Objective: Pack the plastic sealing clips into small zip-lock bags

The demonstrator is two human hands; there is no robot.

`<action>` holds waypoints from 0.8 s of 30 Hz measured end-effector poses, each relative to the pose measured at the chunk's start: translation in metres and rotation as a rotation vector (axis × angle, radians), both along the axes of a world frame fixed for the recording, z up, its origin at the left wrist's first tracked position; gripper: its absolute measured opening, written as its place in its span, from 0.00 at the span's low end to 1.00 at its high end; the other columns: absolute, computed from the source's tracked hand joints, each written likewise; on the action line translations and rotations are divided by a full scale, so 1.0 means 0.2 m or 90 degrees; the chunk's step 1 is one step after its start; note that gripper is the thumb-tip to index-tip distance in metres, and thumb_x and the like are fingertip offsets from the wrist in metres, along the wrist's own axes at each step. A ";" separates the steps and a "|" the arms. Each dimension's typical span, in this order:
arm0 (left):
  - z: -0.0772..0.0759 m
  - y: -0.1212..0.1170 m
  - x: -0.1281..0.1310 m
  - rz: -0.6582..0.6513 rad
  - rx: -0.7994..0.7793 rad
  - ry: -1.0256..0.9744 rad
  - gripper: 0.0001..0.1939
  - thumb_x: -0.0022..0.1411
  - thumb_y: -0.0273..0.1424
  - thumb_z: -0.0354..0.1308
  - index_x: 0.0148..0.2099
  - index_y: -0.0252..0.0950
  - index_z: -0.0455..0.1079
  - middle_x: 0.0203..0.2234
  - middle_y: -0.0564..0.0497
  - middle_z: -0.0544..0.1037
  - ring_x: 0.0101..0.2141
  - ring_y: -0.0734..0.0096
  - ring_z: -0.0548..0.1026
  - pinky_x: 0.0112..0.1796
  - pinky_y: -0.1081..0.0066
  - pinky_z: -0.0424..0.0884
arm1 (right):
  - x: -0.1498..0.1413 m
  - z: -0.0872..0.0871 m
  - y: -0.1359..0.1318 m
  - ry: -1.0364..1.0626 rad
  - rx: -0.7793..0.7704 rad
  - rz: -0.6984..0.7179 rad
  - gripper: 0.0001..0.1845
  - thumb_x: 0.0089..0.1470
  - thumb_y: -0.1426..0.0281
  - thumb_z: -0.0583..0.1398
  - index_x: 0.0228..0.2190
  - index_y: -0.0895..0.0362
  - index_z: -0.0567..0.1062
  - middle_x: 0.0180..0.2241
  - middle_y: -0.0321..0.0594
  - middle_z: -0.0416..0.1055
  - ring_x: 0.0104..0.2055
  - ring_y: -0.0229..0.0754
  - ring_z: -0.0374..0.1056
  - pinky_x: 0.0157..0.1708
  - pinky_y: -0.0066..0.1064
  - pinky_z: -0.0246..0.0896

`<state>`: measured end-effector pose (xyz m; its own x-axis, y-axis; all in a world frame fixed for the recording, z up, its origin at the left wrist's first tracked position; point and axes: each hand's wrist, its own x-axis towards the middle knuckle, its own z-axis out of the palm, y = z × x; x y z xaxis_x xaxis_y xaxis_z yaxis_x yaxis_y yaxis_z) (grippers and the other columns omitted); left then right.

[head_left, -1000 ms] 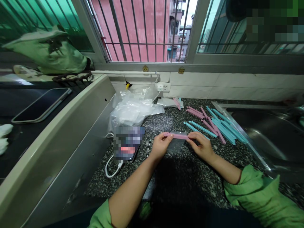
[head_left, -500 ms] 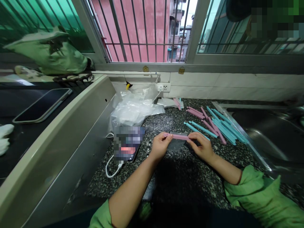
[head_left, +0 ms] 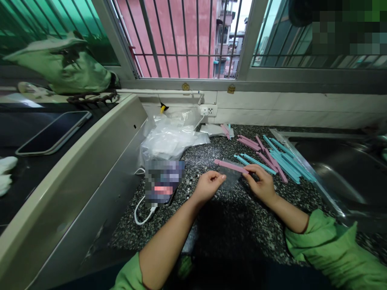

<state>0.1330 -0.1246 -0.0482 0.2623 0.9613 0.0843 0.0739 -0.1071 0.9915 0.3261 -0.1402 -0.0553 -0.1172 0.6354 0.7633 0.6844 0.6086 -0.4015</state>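
Note:
My right hand (head_left: 262,184) pinches the right end of a pink sealing clip (head_left: 229,165), which lies slanted over the speckled dark countertop (head_left: 229,225). A small clear plastic bag (head_left: 231,180) hangs below the clip, between my hands. My left hand (head_left: 208,186) is off the clip. Its thumb and forefinger are pinched together at the bag's left edge. Both arms wear green sleeves.
Several loose pink and blue clips (head_left: 273,158) lie to the right, beside a steel sink (head_left: 347,169). A heap of clear bags (head_left: 172,137) sits at the back left. A phone on a white cable (head_left: 142,217) lies by my left hand. Another phone (head_left: 54,133) rests on the left ledge.
My left hand has let go of the pink clip's left end and dropped to the bag's edge. The clip's left end has swung up and away; my right hand still holds it.

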 end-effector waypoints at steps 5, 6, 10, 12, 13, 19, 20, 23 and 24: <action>-0.01 0.00 0.00 -0.037 -0.002 0.046 0.17 0.47 0.42 0.57 0.17 0.34 0.65 0.15 0.55 0.64 0.21 0.76 0.61 0.26 0.74 0.57 | 0.02 0.00 0.01 0.013 -0.023 -0.024 0.03 0.52 0.71 0.56 0.32 0.55 0.70 0.30 0.40 0.71 0.33 0.40 0.67 0.33 0.34 0.65; 0.00 0.00 0.00 -0.032 -0.012 0.031 0.16 0.46 0.42 0.58 0.19 0.33 0.67 0.15 0.55 0.65 0.21 0.76 0.62 0.26 0.74 0.57 | 0.01 0.00 0.01 0.011 -0.021 -0.013 0.03 0.52 0.72 0.56 0.32 0.55 0.70 0.30 0.40 0.70 0.33 0.40 0.67 0.33 0.34 0.65; 0.01 0.00 -0.01 0.021 -0.032 -0.066 0.15 0.44 0.40 0.61 0.30 0.32 0.71 0.22 0.52 0.71 0.25 0.74 0.66 0.30 0.73 0.61 | -0.01 -0.02 -0.01 -0.005 -0.035 0.070 0.04 0.50 0.73 0.57 0.32 0.55 0.70 0.30 0.40 0.70 0.35 0.41 0.67 0.35 0.34 0.64; 0.01 0.00 -0.02 0.031 -0.017 -0.098 0.14 0.46 0.39 0.60 0.31 0.33 0.72 0.25 0.51 0.73 0.28 0.73 0.68 0.33 0.73 0.62 | -0.03 -0.02 -0.02 0.036 -0.091 0.082 0.06 0.49 0.72 0.58 0.33 0.55 0.70 0.30 0.39 0.70 0.33 0.39 0.67 0.34 0.33 0.65; 0.01 0.00 -0.03 0.033 -0.007 -0.110 0.14 0.47 0.39 0.60 0.32 0.33 0.72 0.26 0.51 0.74 0.29 0.73 0.68 0.34 0.73 0.63 | -0.05 -0.03 -0.02 0.075 -0.136 0.079 0.08 0.48 0.71 0.59 0.34 0.55 0.70 0.30 0.39 0.70 0.31 0.38 0.67 0.33 0.32 0.65; 0.00 0.01 -0.04 0.034 0.026 -0.138 0.13 0.49 0.39 0.59 0.32 0.34 0.73 0.27 0.51 0.74 0.30 0.72 0.69 0.35 0.73 0.62 | -0.10 -0.06 -0.02 0.170 -0.439 0.136 0.09 0.46 0.65 0.59 0.27 0.59 0.71 0.22 0.35 0.68 0.22 0.35 0.63 0.22 0.27 0.61; 0.00 0.01 -0.03 0.035 0.025 -0.135 0.14 0.49 0.39 0.59 0.33 0.34 0.73 0.27 0.51 0.74 0.30 0.72 0.69 0.35 0.73 0.62 | -0.11 -0.06 -0.02 0.158 -0.445 0.132 0.09 0.46 0.65 0.58 0.24 0.59 0.71 0.21 0.36 0.68 0.22 0.35 0.63 0.22 0.27 0.60; 0.00 0.01 -0.03 0.073 0.020 -0.127 0.14 0.49 0.40 0.58 0.32 0.33 0.72 0.25 0.51 0.73 0.29 0.73 0.68 0.33 0.74 0.62 | -0.10 -0.07 -0.01 0.138 -0.372 0.078 0.09 0.47 0.65 0.58 0.27 0.59 0.71 0.21 0.36 0.68 0.22 0.35 0.63 0.22 0.27 0.60; 0.00 0.01 -0.03 0.093 0.016 -0.127 0.14 0.49 0.40 0.58 0.31 0.33 0.72 0.24 0.52 0.73 0.28 0.73 0.68 0.33 0.74 0.62 | -0.09 -0.07 -0.01 0.131 -0.322 0.053 0.10 0.47 0.65 0.58 0.31 0.59 0.71 0.23 0.36 0.68 0.22 0.35 0.63 0.23 0.27 0.61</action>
